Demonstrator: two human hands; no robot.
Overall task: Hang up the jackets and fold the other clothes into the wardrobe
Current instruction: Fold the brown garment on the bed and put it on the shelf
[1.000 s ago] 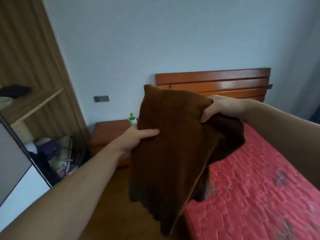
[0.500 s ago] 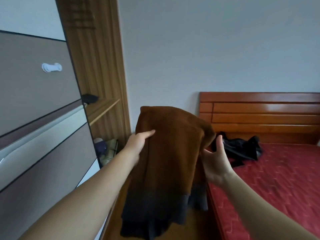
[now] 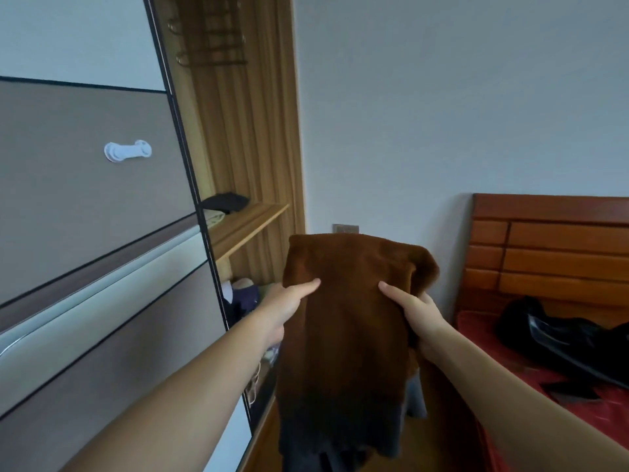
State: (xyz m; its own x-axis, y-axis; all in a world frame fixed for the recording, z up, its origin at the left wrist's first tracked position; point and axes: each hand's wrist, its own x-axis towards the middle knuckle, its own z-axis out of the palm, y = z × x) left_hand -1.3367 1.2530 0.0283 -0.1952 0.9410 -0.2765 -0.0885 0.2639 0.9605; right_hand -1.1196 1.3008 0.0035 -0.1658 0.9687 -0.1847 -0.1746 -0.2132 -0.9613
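Since half a second ago, the right grip (image 3: 416, 313) has been closed onto the right edge of the brown garment (image 3: 343, 321), where it had only been held open beside it, and the garment has been carried closer to the wardrobe.

Both grips are now shut on the cloth. The thumb of the left grip (image 3: 285, 306) is laid across the front near the left edge, and the right thumb is laid likewise on the other side. The fingers behind are hidden by the fabric.

The garment is held in the air, roughly folded. Its long axis is upright and most of its length hangs below the grips.

The wardrobe shelf (image 3: 253, 218) lies up and to the left, beyond the left grip, which is judged the nearer to the opening. A pile of clothes (image 3: 245, 291) is seen just behind that grip, in the compartment under the shelf. A lift and a swing leftward would be called for to reach the shelf.

A black jacket (image 3: 561, 330) is left on the bed (image 3: 490, 338).
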